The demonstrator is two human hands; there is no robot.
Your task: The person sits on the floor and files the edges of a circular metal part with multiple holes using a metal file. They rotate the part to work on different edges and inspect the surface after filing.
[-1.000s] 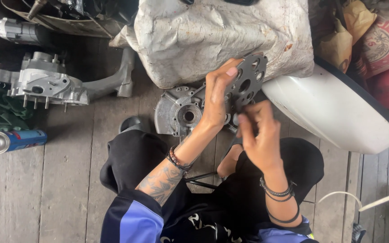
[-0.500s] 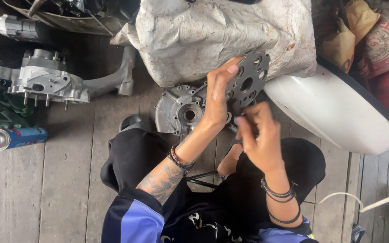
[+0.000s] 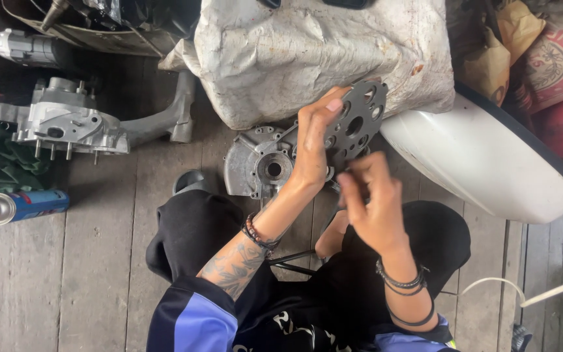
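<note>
Matt dark metal plate (image 3: pixel 358 124), dull cast-metal casing (image 3: pixel 262 163), weathered rough wooden floorboards (image 3: pixel 92 261).

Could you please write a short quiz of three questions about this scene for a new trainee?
1. True or false: the left hand holds the dark plate with holes raised above the floor.
2. Which thing lies at the left edge of the wooden floor? A) spray can B) red bucket C) hammer
3. Fill in: just below the plate, the right hand is ____ in the picture, so its grip cannot be told.

Key: 1 true; 2 A; 3 blurred.
</note>
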